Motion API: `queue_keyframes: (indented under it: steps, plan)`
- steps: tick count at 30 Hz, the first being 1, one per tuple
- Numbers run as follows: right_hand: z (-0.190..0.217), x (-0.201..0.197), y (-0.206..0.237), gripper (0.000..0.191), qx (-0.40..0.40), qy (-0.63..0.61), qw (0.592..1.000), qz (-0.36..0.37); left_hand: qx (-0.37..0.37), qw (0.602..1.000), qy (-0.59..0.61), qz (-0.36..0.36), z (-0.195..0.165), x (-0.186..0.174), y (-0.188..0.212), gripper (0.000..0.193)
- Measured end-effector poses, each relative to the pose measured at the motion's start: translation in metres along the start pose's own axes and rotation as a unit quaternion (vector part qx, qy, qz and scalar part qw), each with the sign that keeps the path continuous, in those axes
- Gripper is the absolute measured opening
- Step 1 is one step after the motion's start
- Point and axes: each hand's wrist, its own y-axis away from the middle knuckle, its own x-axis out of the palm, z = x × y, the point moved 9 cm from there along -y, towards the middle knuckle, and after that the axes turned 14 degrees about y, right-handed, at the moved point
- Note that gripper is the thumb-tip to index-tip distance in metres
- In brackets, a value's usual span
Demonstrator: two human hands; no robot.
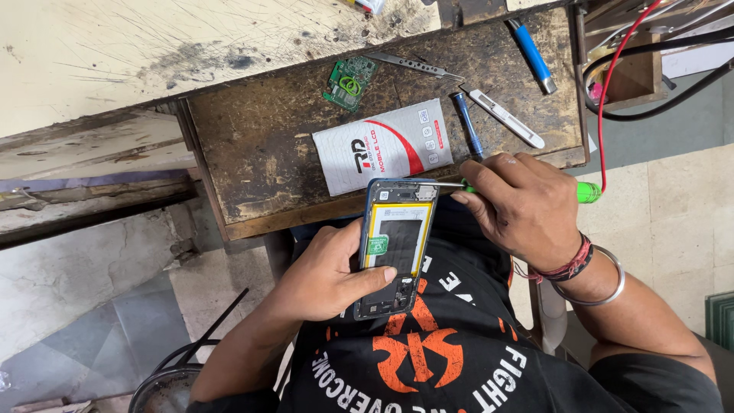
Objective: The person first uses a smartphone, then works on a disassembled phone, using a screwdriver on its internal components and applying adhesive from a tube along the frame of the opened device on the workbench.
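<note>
Two hands work over an opened phone (397,248) held just in front of the dark wooden worktop (260,145), above the person's lap. The left hand (325,275) is closed around the phone's lower half, thumb pressed across its open back, where a yellow-edged battery shows. The right hand (524,206) is curled tightly around a green-handled screwdriver (587,192), whose thin shaft reaches left to the phone's top edge. On the worktop just beyond lie a white and red flat packet (386,145), a green circuit board (350,80), metal tweezers (413,65), a blue pen-like tool (533,55), a slim dark blue tool (466,122) and a white tool (505,116). A red wire (612,84) hangs at the right.
</note>
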Motion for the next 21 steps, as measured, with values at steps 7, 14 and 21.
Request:
queue_keyframes:
  steps: [7,14,21]
  plan:
    - [0.0044,-0.0027,-0.0030,0.029,-0.005,0.002,1.000,0.008,0.008,1.000,-0.005,0.006,0.0017,0.0016,-0.0001,0.044]
    - [0.0097,-0.0064,-0.0071,0.029,-0.014,-0.001,1.000,0.000,-0.023,0.999,-0.036,0.003,0.0056,0.0028,-0.0026,0.044]
    - [0.0101,-0.0057,-0.0063,0.028,-0.002,-0.003,1.000,0.007,0.001,1.000,-0.028,0.005,-0.0005,0.0040,-0.0024,0.043]
